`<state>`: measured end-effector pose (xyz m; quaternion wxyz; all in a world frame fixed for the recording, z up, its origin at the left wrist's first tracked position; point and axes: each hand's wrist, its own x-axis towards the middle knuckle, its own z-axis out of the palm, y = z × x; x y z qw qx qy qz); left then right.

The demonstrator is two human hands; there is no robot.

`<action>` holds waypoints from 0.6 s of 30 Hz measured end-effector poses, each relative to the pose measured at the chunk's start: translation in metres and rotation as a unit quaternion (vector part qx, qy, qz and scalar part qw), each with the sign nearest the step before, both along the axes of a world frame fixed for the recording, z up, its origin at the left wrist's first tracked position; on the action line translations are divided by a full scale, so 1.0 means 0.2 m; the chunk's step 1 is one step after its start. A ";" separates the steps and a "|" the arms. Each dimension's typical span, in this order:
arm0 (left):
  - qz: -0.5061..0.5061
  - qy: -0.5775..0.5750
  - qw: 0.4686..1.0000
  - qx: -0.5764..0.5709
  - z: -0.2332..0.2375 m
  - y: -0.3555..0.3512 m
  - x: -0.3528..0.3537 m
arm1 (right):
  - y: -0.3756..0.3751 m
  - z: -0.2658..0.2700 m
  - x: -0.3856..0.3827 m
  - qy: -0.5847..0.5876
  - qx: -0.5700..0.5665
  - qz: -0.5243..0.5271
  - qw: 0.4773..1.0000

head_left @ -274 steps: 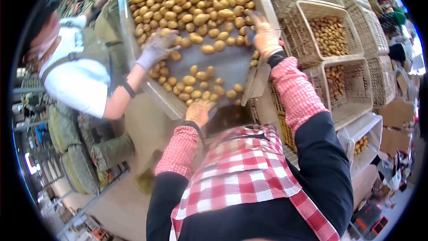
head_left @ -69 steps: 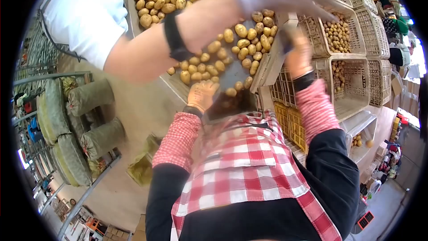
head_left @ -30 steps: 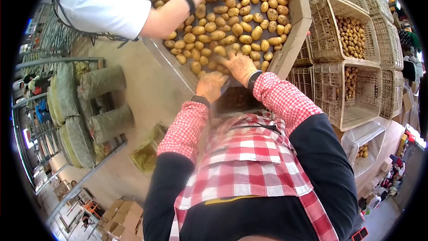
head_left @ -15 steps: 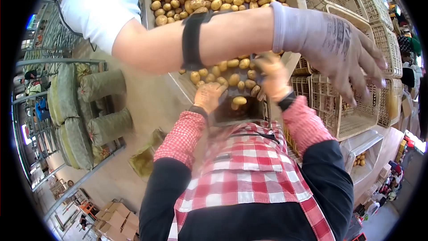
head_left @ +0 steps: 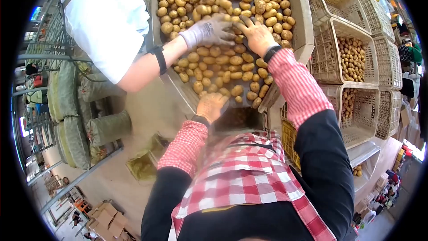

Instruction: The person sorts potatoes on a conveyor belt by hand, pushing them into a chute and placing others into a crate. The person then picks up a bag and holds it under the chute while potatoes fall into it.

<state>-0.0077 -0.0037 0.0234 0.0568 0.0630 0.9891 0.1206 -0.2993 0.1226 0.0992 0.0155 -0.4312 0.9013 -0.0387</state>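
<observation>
A sloping metal tray [head_left: 299, 15] full of potatoes [head_left: 232, 60] lies in front of me. At its lower left edge, my left hand [head_left: 211, 107] rests with fingers extended against the nearest potatoes. My right hand [head_left: 257, 38] reaches farther up, open, its spread fingers over the potatoes in the middle. Both my hands look gloved, orange on the back with dark grey on the finger side. Close to my right fingertips is a co-worker's hand [head_left: 213, 31] in a grey glove, fingers spread over the potatoes.
Below the tray's near end is a dark opening [head_left: 238, 118]. Plastic crates [head_left: 332, 53] stand at the right, some with potatoes inside. The co-worker's white sleeve [head_left: 107, 27] is at the upper left. Full sacks [head_left: 107, 127] lie at the left, and a yellowish bag [head_left: 145, 163] sits on the floor.
The co-worker's arm has swung back from the crates to the tray. My right hand has moved from the near end up into the potatoes; my left hand stays near the lower edge.
</observation>
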 end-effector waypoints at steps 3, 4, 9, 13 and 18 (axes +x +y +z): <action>-0.001 0.000 1.000 -0.001 -0.01 0.00 0.00 | -0.19 -0.04 -0.07 -0.025 0.057 -0.072 0.996; -0.001 -0.003 1.000 0.000 -0.01 0.00 -0.01 | -0.23 -0.04 -0.08 -0.045 0.056 -0.086 0.994; 0.017 0.011 0.999 0.031 -0.04 0.00 0.01 | -0.18 -0.21 -0.01 -0.101 -0.026 -0.190 0.976; 0.016 0.010 1.000 0.007 -0.05 0.01 0.01 | 0.02 -0.23 0.25 -0.101 -0.097 -0.205 0.969; 0.001 -0.051 0.999 -0.007 0.00 0.01 0.00 | 0.13 -0.32 0.50 -0.139 -0.111 -0.232 0.956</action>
